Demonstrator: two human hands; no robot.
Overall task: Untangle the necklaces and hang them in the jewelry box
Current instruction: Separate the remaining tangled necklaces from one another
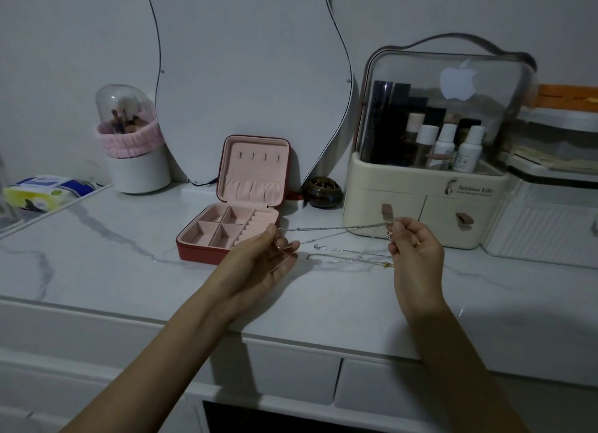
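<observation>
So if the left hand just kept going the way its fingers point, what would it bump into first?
Probably the cream makeup box. The left hand points right and a bit away, along the stretched chain it pinches. Nothing else seems to stand in between, though depth is hard to judge in this one view.

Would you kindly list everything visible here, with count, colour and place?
jewelry box: 1, red with pink lining, open, centre of the counter
held chain: 1, silver, stretched between the hands
loose chains: about 2, silver and gold, lying on the counter
mirror: 1, curvy, against the wall
brush holder: 1, white with pink band, back left
tissue pack: 1, left edge
dark pot: 1, brown, beside the box
cosmetics case: 1, cream, clear lid, right
counter: 1, white marble
left hand: pinching chain
right hand: pinching chain, ringed
</observation>
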